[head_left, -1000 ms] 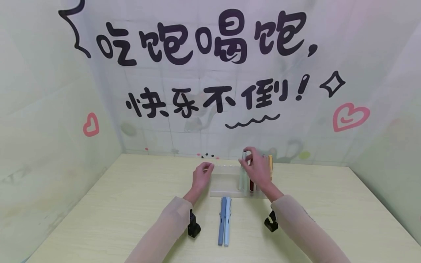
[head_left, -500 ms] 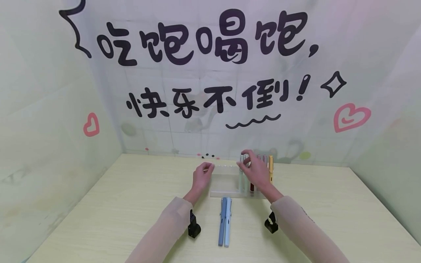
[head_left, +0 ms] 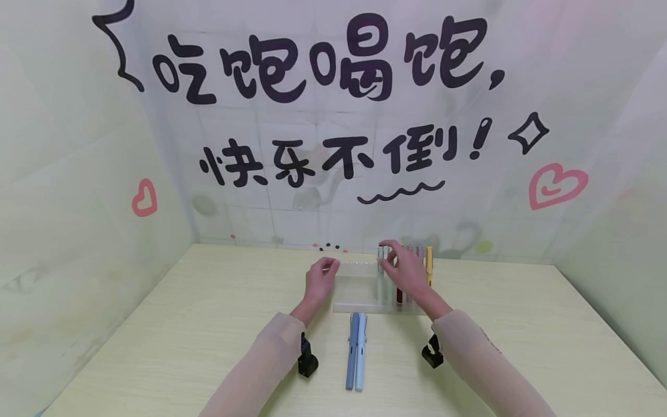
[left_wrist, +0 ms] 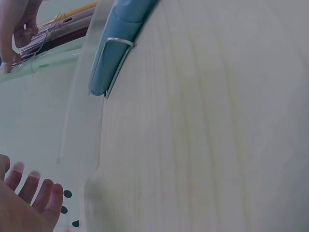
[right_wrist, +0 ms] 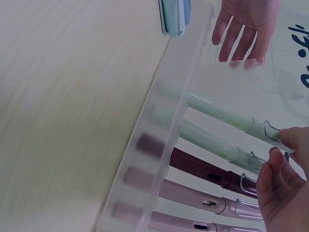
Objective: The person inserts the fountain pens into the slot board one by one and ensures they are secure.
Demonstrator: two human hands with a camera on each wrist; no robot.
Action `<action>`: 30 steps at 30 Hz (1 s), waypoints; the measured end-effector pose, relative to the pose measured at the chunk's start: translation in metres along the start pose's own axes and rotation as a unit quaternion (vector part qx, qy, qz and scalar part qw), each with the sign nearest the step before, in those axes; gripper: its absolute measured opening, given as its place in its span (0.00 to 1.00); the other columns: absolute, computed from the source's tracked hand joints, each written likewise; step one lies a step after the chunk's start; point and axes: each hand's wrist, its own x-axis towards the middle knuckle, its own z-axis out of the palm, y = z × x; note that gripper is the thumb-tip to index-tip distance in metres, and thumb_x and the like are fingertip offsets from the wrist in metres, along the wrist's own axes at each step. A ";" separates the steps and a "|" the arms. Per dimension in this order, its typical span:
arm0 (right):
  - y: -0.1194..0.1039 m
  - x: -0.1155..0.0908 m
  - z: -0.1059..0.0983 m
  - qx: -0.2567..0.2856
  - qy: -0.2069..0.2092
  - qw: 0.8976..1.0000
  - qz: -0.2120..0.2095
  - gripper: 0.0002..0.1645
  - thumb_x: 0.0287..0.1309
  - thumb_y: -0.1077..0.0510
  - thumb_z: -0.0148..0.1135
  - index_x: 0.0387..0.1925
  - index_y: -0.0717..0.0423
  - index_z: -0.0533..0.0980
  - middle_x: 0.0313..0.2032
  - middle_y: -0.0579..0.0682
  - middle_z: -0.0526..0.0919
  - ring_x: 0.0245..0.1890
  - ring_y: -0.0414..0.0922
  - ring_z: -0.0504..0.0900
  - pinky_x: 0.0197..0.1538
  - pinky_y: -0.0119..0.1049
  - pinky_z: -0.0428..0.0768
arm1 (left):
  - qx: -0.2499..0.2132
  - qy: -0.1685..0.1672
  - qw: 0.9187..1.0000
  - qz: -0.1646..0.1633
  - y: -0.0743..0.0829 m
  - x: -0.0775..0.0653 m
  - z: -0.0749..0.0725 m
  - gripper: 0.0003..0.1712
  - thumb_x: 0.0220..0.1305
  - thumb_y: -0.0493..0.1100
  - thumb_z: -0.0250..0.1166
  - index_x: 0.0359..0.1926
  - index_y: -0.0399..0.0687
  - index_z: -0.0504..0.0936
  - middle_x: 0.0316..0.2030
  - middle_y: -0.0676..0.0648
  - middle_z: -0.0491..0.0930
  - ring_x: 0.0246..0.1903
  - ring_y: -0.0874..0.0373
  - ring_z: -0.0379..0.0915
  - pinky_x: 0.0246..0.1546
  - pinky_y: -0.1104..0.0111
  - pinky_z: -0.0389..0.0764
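Note:
A translucent pen rack (head_left: 356, 306) stands at the back of the table. My left hand (head_left: 319, 281) pinches its upper left edge; in the right wrist view, fingertips show through the panel. My right hand (head_left: 408, 270) has thumb and finger at the clip end of the leftmost pale green pen (right_wrist: 219, 112), whose lower end sits in the rack's front ledge. Beside that pen stand a second pale green pen (right_wrist: 210, 140), a dark maroon pen (right_wrist: 200, 166), two pinkish-mauve pens (right_wrist: 190, 195) and a yellow pen (head_left: 429, 260), partly hidden behind my right hand in the head view.
Before the rack lie a darker blue pen (head_left: 352, 353) and a light blue pen (head_left: 361, 353), side by side on the pale wooden table (head_left: 208, 347). A printed cloth backdrop (head_left: 312, 220) rises behind, with side walls left and right.
My right hand has moved slightly left and down with the pale green pen, which now stands lower at the left of the row. The left hand stays at the rack's edge.

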 end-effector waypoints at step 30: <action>0.001 0.003 -0.001 -0.041 -0.080 0.993 0.071 0.33 0.55 0.59 0.62 0.63 0.52 0.64 0.19 0.46 0.71 0.19 0.43 0.67 0.22 0.33 0.64 | -0.003 0.001 1.000 -0.007 0.002 -0.001 0.000 0.14 0.66 0.42 0.54 0.44 0.35 0.77 0.42 0.40 0.78 0.45 0.47 0.74 0.46 0.61 0.76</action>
